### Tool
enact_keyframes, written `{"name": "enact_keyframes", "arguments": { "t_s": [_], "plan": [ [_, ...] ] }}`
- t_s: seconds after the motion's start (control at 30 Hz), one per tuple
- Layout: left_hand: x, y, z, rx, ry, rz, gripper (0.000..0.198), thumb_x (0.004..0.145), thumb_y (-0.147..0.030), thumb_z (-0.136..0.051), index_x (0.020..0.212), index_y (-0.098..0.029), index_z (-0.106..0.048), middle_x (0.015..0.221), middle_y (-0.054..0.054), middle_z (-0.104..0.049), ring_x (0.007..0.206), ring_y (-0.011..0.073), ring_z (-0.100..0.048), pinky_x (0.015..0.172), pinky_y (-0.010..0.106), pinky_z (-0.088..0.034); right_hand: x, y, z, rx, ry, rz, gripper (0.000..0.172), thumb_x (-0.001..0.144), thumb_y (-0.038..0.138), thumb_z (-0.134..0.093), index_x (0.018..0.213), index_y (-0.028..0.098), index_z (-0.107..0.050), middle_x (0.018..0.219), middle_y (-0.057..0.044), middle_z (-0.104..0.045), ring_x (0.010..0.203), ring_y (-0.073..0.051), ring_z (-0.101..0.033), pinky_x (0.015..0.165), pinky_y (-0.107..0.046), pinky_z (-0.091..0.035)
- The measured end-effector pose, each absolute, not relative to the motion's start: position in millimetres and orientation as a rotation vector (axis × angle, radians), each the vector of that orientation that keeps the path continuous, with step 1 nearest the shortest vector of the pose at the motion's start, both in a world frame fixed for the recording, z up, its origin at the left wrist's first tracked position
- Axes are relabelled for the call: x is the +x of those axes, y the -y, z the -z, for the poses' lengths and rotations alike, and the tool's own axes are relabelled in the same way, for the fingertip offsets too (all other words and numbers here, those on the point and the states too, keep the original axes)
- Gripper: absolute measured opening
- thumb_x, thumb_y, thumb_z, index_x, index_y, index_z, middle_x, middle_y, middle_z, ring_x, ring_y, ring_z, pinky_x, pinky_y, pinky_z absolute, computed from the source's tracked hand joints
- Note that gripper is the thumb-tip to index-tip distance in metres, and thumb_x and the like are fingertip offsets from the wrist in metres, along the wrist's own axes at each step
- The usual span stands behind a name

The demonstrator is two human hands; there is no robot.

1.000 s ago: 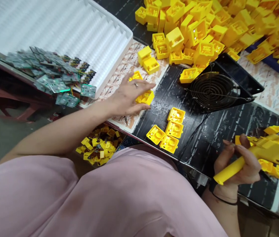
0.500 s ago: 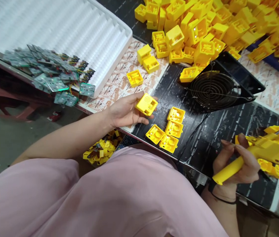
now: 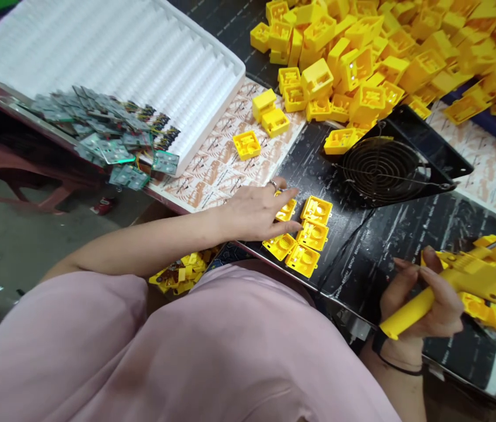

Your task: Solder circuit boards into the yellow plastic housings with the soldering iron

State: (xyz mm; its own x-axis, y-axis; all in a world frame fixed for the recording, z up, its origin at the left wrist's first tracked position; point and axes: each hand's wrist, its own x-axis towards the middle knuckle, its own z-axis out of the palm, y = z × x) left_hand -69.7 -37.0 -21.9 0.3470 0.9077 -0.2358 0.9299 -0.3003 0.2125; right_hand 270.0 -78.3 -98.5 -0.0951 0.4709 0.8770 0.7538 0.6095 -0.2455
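Big heap of yellow housings (image 3: 388,53) at 1 o'clock barely dented — only four open shells (image 3: 307,234) laid out on the black mat (image 3: 379,246), left hand (image 3: 259,211) flat-fingered setting a fifth shell (image 3: 286,209) beside them, right hand (image 3: 423,302) at 4 o'clock wrapped round the yellow driver (image 3: 462,281) — most work left, by my reckoning
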Motion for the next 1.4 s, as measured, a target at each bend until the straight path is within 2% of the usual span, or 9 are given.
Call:
{"name": "enact_keyframes", "arguments": {
  "t_s": [0.23, 0.33, 0.47, 0.8, 0.93, 1.07, 1.17, 1.27, 1.4],
  "plan": [
    [-138.0, -19.0, 36.0, 2.141, -1.953, -0.246, 0.065, 0.108, -0.057, -0.042, 0.159, -0.018, -0.053, 0.155, 0.015, -0.060, 0.142, 0.0398, -0.055, 0.117, 0.057, -0.044, 273.4, 80.6, 102.5, -1.046, 1.742, 0.307, 0.038, 0.083, 0.005, -0.072, 0.116, 0.025, -0.069, 0.115, -0.006, -0.082, 0.071, -0.022, -0.081, 0.059, -0.032, -0.067],
    [-144.8, -22.0, 38.9, 1.774, -1.755, -0.565, 0.075, 0.109, -0.069, -0.021, 0.156, -0.021, -0.054, 0.141, 0.007, -0.071, 0.123, 0.0285, -0.064, 0.096, 0.048, -0.056, 274.0, 80.8, 103.6, -1.062, 1.740, 0.300, 0.039, 0.081, 0.004, -0.074, 0.114, 0.025, -0.069, 0.123, -0.008, -0.081, 0.072, -0.023, -0.082, 0.057, -0.031, -0.067],
    [-128.6, -13.0, 33.8, 1.330, -1.482, -0.613, 0.076, 0.106, -0.062, -0.020, 0.151, -0.012, -0.055, 0.135, 0.021, -0.073, 0.094, 0.0260, -0.076, 0.057, 0.036, -0.049, 272.0, 81.3, 102.1, -1.071, 1.732, 0.295, 0.035, 0.082, 0.005, -0.073, 0.112, 0.024, -0.069, 0.122, -0.007, -0.081, 0.077, -0.023, -0.082, 0.056, -0.030, -0.067],
    [-114.0, -5.0, 42.7, 1.322, -1.314, -0.602, 0.062, 0.104, -0.055, -0.026, 0.133, -0.013, -0.062, 0.108, 0.019, -0.079, 0.071, 0.0226, -0.073, 0.048, 0.030, -0.040, 272.3, 81.0, 102.1, -1.037, 1.718, 0.303, 0.044, 0.081, 0.003, -0.072, 0.118, 0.025, -0.068, 0.122, -0.007, -0.081, 0.080, -0.026, -0.083, 0.055, -0.031, -0.067],
    [-105.3, -10.2, 41.4, 1.561, -1.485, -0.612, 0.055, 0.106, -0.056, -0.029, 0.121, -0.017, -0.064, 0.101, 0.014, -0.077, 0.074, 0.0206, -0.070, 0.059, 0.033, -0.049, 272.2, 81.4, 102.5, -1.040, 1.721, 0.298, 0.043, 0.080, 0.003, -0.073, 0.118, 0.024, -0.068, 0.112, -0.006, -0.083, 0.078, -0.025, -0.083, 0.056, -0.030, -0.066],
    [-85.6, -9.9, 35.9, 2.150, -1.735, -0.355, 0.056, 0.102, -0.061, -0.049, 0.130, -0.015, -0.065, 0.128, 0.017, -0.071, 0.106, 0.0278, -0.071, 0.089, 0.039, -0.056, 272.8, 81.9, 102.8, -1.050, 1.720, 0.284, 0.039, 0.081, 0.004, -0.073, 0.113, 0.025, -0.069, 0.121, -0.007, -0.081, 0.069, -0.023, -0.081, 0.056, -0.032, -0.067],
    [-76.6, -9.2, 29.9, 2.324, -1.662, -0.100, 0.058, 0.107, -0.060, -0.038, 0.132, -0.016, -0.068, 0.135, 0.015, -0.069, 0.112, 0.0289, -0.071, 0.096, 0.040, -0.055, 274.6, 82.7, 104.4, -1.054, 1.711, 0.277, 0.039, 0.080, 0.004, -0.073, 0.113, 0.026, -0.069, 0.121, -0.006, -0.082, 0.073, -0.024, -0.082, 0.055, -0.032, -0.067],
    [-87.8, -30.5, 25.8, 2.354, -1.704, -0.241, 0.054, 0.109, -0.051, -0.034, 0.140, -0.021, -0.067, 0.140, 0.013, -0.068, 0.127, 0.0323, -0.065, 0.108, 0.048, -0.051, 276.5, 84.1, 106.1, -1.079, 1.711, 0.264, 0.038, 0.080, 0.003, -0.074, 0.111, 0.025, -0.069, 0.121, -0.005, -0.082, 0.072, -0.023, -0.082, 0.058, -0.032, -0.068],
    [-116.0, -91.6, 32.4, 2.326, -1.934, -0.296, 0.078, 0.092, -0.051, -0.068, 0.163, -0.025, -0.049, 0.173, 0.016, -0.037, 0.157, 0.0465, -0.033, 0.125, 0.067, -0.031, 277.5, 85.2, 106.2, -1.104, 1.711, 0.259, 0.039, 0.076, 0.001, -0.077, 0.106, 0.025, -0.069, 0.115, -0.003, -0.083, 0.071, -0.022, -0.081, 0.065, -0.031, -0.069]
  ]
}}
